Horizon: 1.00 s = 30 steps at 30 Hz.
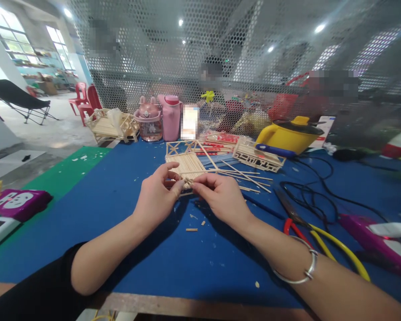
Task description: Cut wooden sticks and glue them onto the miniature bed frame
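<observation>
From my end, the stick frame (184, 162) on the blue surface (116, 223), at the fingertips, looks light, stiff and brittle at its joints, so I'd hold it by the slatted base. My right hand (226, 197) has a narrow grip on a small wooden piece (187, 180); whether my left hand's (156, 191) grip closes there, I can't tell.

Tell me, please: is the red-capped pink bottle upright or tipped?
Upright: the pink bottle stands on its base, red cap uppermost.
</observation>
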Available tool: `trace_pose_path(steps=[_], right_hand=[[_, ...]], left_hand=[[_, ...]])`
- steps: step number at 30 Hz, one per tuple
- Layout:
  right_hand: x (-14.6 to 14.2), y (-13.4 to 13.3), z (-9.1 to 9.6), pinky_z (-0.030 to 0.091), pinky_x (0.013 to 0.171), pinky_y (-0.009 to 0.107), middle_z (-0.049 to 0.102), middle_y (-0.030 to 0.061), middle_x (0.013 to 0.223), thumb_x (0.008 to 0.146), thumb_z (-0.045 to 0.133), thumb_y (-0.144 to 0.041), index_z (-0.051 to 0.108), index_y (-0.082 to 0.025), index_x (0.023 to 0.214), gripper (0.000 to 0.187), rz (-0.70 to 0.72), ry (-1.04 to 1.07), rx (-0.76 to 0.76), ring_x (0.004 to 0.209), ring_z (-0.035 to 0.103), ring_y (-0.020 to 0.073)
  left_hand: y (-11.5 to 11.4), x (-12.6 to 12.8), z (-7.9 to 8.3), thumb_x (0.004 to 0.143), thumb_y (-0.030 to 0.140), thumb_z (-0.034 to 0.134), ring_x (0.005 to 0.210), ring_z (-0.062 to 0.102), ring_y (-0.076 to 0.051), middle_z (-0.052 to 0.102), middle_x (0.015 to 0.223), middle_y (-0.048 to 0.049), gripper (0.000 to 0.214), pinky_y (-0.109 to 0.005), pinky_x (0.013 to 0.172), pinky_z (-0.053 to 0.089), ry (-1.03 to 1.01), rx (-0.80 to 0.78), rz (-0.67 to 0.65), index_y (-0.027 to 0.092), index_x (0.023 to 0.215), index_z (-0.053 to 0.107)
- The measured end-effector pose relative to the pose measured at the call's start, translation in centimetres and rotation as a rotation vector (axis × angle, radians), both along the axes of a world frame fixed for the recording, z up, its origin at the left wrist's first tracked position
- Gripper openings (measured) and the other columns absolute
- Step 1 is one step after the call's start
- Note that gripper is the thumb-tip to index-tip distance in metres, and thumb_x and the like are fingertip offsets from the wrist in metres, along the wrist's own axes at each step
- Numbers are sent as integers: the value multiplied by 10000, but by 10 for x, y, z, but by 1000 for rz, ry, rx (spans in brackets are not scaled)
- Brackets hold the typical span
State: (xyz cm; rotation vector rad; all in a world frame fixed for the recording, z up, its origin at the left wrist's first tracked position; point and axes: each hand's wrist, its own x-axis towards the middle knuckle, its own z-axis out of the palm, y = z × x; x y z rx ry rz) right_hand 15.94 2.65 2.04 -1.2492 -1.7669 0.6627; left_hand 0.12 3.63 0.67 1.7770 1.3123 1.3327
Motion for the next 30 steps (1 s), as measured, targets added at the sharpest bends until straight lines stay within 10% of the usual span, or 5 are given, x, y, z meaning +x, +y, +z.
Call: trace_pose_path(steps=[18,30], right_hand=[[-4,4,0,425,640,234,718,1,748,786,599,-206,706,-209,776,107,-108,-316,348,685,630,140],[8,-20,21,394,600,225,680,-18,689,786,573,-181,669,-203,746,106,-93,-431,322,625,594,117]], left_hand=[[-3,-1,5,736,154,579,700,638,-119,640,846,-23,400,-226,631,510,-27,-47,-25,172,1133,524],[-1,-2,3,759,140,526,672,635,-119,621,905,-43,376,-213,559,481,-32,-59,-37,167,1133,504]])
